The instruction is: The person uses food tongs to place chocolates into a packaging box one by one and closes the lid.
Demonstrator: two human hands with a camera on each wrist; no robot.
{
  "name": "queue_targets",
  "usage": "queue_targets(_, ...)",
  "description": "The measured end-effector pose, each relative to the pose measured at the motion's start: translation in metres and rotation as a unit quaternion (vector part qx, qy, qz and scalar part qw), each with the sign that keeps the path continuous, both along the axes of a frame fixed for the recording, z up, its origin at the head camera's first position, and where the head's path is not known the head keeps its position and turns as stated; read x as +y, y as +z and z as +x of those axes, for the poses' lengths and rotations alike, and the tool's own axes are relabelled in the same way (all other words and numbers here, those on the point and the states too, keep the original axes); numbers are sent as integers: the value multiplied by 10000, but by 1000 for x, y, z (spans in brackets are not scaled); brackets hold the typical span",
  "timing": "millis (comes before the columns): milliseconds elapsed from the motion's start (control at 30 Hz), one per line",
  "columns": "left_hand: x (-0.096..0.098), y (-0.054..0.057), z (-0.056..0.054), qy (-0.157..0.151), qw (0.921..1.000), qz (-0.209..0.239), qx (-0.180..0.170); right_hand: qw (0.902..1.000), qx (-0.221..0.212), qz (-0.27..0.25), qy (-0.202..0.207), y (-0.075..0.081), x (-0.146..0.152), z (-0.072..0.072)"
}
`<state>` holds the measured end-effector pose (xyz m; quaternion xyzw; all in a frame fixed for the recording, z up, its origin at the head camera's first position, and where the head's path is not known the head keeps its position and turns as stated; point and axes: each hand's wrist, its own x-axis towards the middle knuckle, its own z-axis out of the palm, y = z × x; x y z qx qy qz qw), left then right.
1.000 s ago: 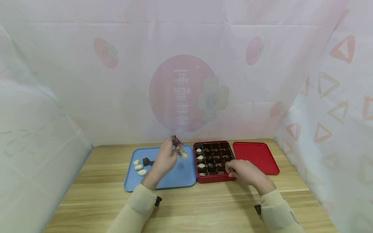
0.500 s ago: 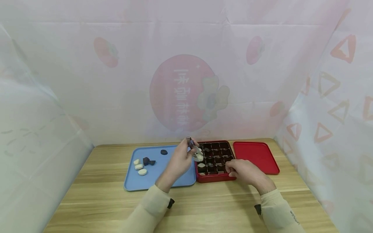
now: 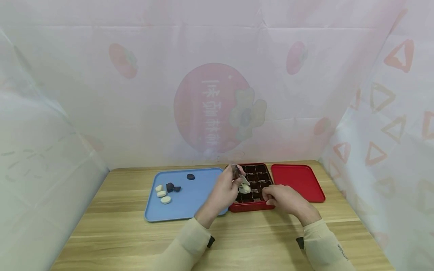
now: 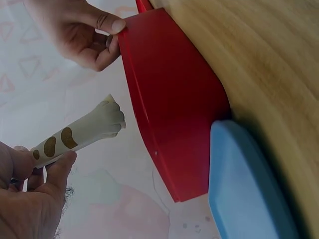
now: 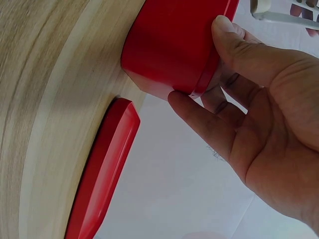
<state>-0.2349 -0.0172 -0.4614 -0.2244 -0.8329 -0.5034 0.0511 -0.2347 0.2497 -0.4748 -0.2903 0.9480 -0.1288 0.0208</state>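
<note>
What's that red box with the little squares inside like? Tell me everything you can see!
The red box is low, with smooth, slightly shiny walls, maybe painted metal, and a lip along the top. It stands open and upright on the wooden table, between the blue tray and a flat red tray. Inside, a dark brown insert makes rows of little squares; the left hand and its paw-shaped tongs hide some. The right hand grips the box's near right corner.

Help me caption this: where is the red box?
The red box stands on the table, right of centre in the head view, between the blue tray and the red lid.
</note>
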Motion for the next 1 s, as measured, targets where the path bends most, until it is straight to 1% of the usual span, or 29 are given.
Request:
queue_targets(133,8,-2,2,-26,10000,-38,21,10000,58,-18,58,-1,0,-1)
queue_targets(233,13,-3,3,-78,10000,-8,-58,9998,120,-39,119,-1,1,-2)
queue_targets(567,28,-12,0,-163,9997,105,-140,9999,89,-26,124,-2,1,-4)
queue_targets(733,31,-16,-1,-156,9996,9,-230,9999,120,-14,119,-2,1,-3)
queue_targets(867,31,-17,-2,-121,9995,-1,-300,9999,54,-63,93,-2,2,-4)
queue_targets(1000,30,-18,-3,-144,9994,46,-299,9993,58,-288,221,-8,8,-8)
